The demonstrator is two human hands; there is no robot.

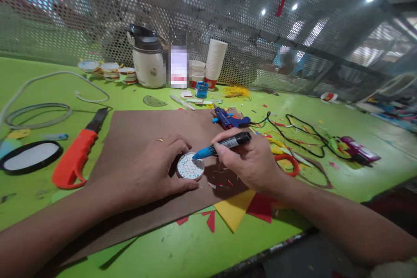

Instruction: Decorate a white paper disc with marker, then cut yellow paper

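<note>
**Operator:** I start at the round disc [190,167]. It lies flat on the brown board [137,139], near the board's front right part. Its white face carries a drawn grid and blue dots.

**Observer:** How is it held?

**Operator:** My left hand [153,165] is closed around its left rim, thumb in front, fingers behind, palm down on the board. I judge this pins the disc against sliding under the pen. My right hand [250,160] grips the blue marker [221,144] in a writing hold, tip touching the disc's upper right area, barrel slanting up and to the right.

**Observer:** Why the board underneath?

**Operator:** It gives a flat backing and, I judge, keeps ink off the green table [195,247].

**Observer:** Edges and clearance?

**Operator:** The board's near edge runs just in front of both wrists; yellow and red paper scraps [243,210] overlap it there. The table's front edge lies close below my right forearm. To the left, bare board lies between my hand and the orange utility knife [76,156], which sits at the board's left edge. To the right it is tight: orange-handled scissors [288,163] lie just beside my right hand, and the blue glue gun [230,119] with its black cable [306,139] lies just behind it. Cups [215,63] and a jug [148,58] stand well apart at the mesh wall.
</note>
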